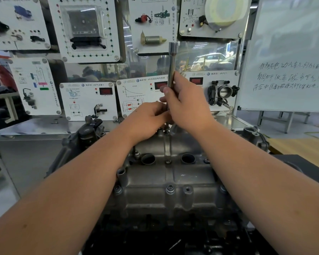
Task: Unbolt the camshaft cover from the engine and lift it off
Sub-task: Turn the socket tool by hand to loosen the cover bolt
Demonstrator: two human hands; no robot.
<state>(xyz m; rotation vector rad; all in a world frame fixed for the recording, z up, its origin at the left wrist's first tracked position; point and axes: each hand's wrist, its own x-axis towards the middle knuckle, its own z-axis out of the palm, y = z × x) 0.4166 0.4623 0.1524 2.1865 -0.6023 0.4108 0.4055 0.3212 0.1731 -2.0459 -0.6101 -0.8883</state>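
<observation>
Cover (169, 173) sits bolted on the engine at frame centre, still in place. At its 12 o'clock edge, the right hand (186, 105) grips a long socket tool (172, 67) held upright, evidently to keep it square over a bolt (166, 128) there. The left hand (147, 118), at 9 o'clock of the right, curls its fingers round the tool's lower end, seemingly steadying it; the exact contact is hidden. Bolt heads remain along the 6 o'clock edge (170, 188). Judgement: unbolting underway, lift-off not yet possible.
</observation>
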